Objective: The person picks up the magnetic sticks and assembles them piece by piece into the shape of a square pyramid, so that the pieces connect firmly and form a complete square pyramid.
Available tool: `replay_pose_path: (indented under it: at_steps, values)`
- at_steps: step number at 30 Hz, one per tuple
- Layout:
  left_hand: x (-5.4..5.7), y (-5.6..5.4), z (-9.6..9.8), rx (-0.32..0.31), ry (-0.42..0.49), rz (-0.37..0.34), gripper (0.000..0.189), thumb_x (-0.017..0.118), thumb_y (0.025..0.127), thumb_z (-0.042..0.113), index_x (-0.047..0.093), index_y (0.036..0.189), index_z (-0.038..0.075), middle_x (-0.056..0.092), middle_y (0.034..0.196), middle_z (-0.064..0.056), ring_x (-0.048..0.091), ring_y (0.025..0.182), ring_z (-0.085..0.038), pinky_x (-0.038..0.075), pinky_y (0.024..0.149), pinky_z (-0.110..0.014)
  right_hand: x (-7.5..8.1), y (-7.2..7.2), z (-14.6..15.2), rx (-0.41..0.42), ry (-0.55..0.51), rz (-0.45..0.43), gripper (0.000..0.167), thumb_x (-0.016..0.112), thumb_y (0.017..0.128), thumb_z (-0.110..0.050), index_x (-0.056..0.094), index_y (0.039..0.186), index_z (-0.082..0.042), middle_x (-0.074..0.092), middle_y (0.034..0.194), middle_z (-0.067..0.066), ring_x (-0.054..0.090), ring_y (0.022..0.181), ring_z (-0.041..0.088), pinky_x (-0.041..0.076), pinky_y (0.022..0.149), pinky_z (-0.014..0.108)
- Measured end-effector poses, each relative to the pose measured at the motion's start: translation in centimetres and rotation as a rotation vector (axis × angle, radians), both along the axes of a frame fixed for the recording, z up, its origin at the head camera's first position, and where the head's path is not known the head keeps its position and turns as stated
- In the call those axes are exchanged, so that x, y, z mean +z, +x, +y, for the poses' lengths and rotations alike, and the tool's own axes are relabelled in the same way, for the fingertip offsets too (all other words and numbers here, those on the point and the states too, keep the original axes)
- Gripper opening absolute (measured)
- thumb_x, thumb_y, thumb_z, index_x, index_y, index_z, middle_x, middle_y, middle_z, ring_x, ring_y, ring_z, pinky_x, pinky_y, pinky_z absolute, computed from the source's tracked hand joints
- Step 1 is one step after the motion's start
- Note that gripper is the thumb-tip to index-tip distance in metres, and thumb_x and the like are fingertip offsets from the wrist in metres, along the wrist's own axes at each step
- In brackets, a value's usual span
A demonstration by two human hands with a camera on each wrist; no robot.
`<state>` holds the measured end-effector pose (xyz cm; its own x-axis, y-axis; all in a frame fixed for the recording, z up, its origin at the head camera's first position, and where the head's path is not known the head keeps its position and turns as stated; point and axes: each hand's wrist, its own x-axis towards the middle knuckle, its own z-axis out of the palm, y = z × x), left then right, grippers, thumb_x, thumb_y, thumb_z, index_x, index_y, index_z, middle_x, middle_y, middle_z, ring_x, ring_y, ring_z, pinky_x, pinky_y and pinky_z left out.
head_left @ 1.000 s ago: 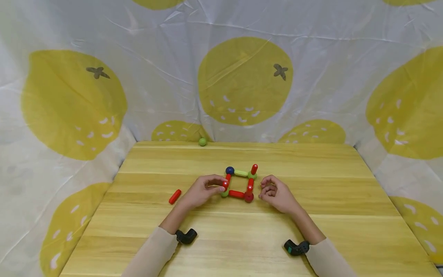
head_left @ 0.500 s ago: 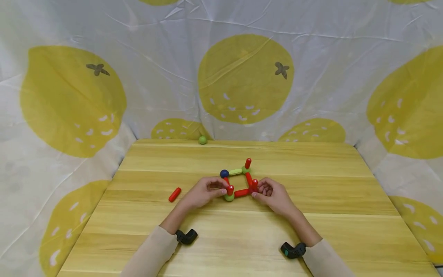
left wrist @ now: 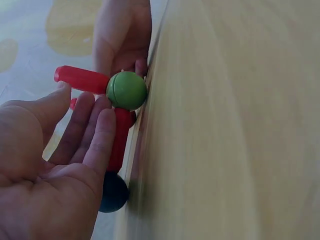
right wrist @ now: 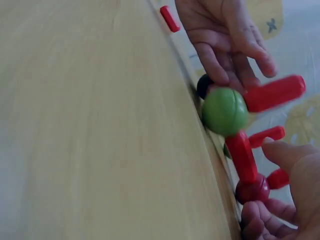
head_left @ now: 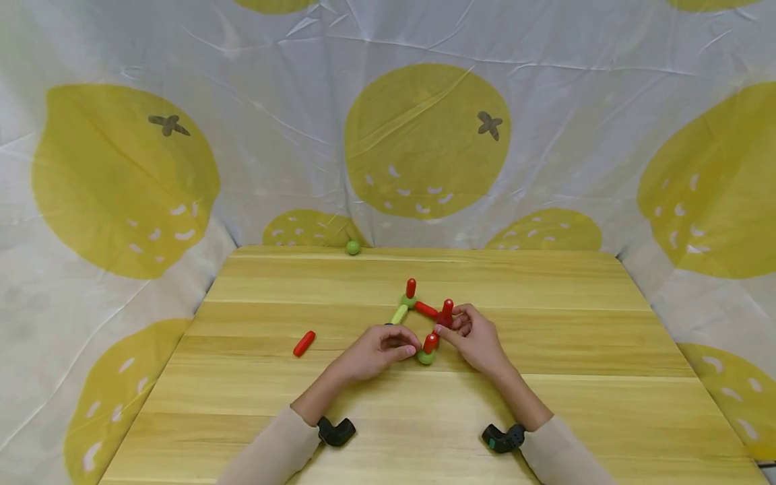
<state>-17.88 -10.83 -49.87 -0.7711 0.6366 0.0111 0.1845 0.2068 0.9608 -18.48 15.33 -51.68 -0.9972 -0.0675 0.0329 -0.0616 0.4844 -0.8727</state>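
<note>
Frame (head_left: 426, 310) with four balls (head_left: 426, 358) on counter (head_left: 558, 303), three upright rods (head_left: 411, 288), blue ball (left wrist: 115, 193) exposed in left wrist view, mostly hidden in head view, left hand (head_left: 377, 351), fingers extended, right hand (head_left: 477, 340), fingers pinching red ball (right wrist: 252, 189)

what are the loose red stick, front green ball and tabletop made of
Loose red stick: probably plastic, looks smooth and evenly coloured.
Front green ball: likely plastic, with a soft sheen and a seam line.
Tabletop: wood or wood-look laminate, satiny, by its streaky grain.
</note>
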Motion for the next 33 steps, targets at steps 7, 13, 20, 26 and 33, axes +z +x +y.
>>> replay_pose_path:
  at_steps: [7, 13, 20, 26, 33]
  values:
    - [1.3, -0.5, -2.0, 0.019, -0.046, 0.070, 0.021, 0.067, 0.102, 0.025, 0.076, 0.114, 0.012, 0.076, 0.113, -0.002, 0.070, 0.105, -0.020, 0.058, 0.091, -0.026, 0.1, -0.9, -0.7, -0.029, 0.073, 0.001, 0.060, 0.086, 0.081, -0.049, 0.062, 0.122, -0.011, 0.072, 0.097, 0.003, 0.063, 0.080, 0.017, 0.052, 0.073, 0.029]
    - [1.8, -1.3, -7.9, 0.206, -0.123, 0.129, 0.031, 0.072, 0.098, 0.028, 0.074, 0.121, 0.007, 0.074, 0.119, -0.011, 0.070, 0.104, -0.013, 0.058, 0.091, -0.025, 0.0, -1.2, -0.4, -0.018, 0.068, -0.022, 0.058, 0.086, 0.081, -0.052, 0.063, 0.120, -0.014, 0.072, 0.094, 0.001, 0.060, 0.072, 0.018, 0.049, 0.065, 0.029]
    - [1.6, -0.9, -14.0, 0.385, -0.220, 0.197, 0.043, 0.084, 0.088, 0.035, 0.074, 0.122, 0.011, 0.073, 0.117, -0.011, 0.067, 0.096, -0.020, 0.058, 0.087, -0.029, -0.3, -1.2, -0.2, -0.005, 0.063, -0.007, 0.059, 0.085, 0.081, -0.053, 0.063, 0.121, -0.014, 0.072, 0.094, 0.000, 0.060, 0.071, 0.017, 0.049, 0.064, 0.028]
    - [1.6, -0.8, -16.6, 0.441, -0.357, 0.207, 0.052, 0.090, 0.079, 0.038, 0.072, 0.121, 0.013, 0.070, 0.108, -0.008, 0.060, 0.087, -0.022, 0.055, 0.076, -0.025, -0.5, -0.9, -0.2, 0.014, 0.039, -0.009, 0.058, 0.085, 0.082, -0.050, 0.063, 0.121, -0.014, 0.072, 0.093, 0.000, 0.061, 0.072, 0.018, 0.051, 0.066, 0.028]
    - [1.1, -1.0, -17.2, 0.398, -0.459, 0.160, 0.062, 0.096, 0.071, 0.038, 0.067, 0.120, 0.012, 0.065, 0.100, -0.006, 0.057, 0.073, -0.016, 0.050, 0.064, -0.025, -0.5, -1.1, 0.3, -0.006, -0.014, 0.010, 0.051, 0.087, 0.083, -0.040, 0.065, 0.117, -0.009, 0.072, 0.090, 0.005, 0.060, 0.069, 0.016, 0.050, 0.061, 0.023]
